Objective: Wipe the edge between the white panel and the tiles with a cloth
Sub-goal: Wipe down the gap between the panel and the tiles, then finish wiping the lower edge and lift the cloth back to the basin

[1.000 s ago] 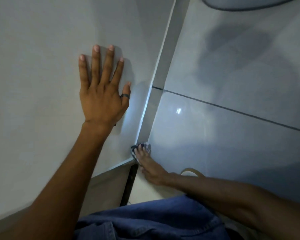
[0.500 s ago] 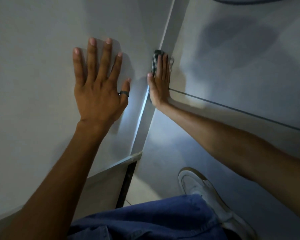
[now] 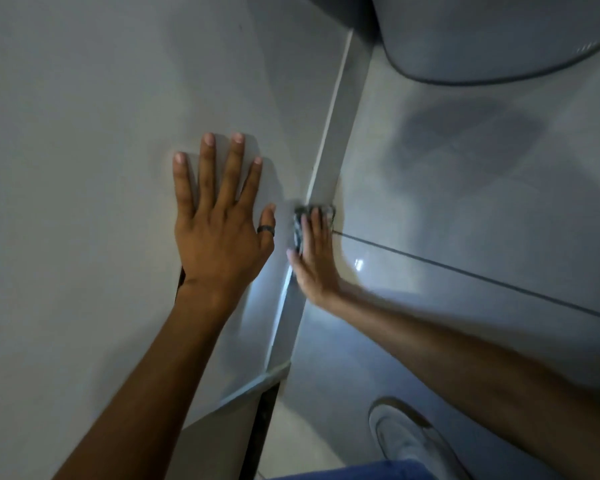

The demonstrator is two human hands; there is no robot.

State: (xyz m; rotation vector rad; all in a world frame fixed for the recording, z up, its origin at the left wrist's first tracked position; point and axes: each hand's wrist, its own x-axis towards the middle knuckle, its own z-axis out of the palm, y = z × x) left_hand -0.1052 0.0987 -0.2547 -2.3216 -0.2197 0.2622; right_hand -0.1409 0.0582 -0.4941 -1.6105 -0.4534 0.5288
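The broad matte white panel (image 3: 84, 133) is filling the left side; the glossy grey wall tiles (image 3: 465, 202) with a dark grout line are filling the right. The narrow grey edge strip (image 3: 329, 147) is running between them. The left hand (image 3: 219, 216) is lying flat on the panel, fingers spread apart — a dark ring (image 3: 266, 230) on the thumb. The right hand (image 3: 312, 258) is pressing flat, fingers together, pinning the small dark checked cloth (image 3: 300, 220) against the edge strip — cloth showing just past the fingertips, beside the grout line's end. A white shoe (image 3: 406, 441) is standing below.
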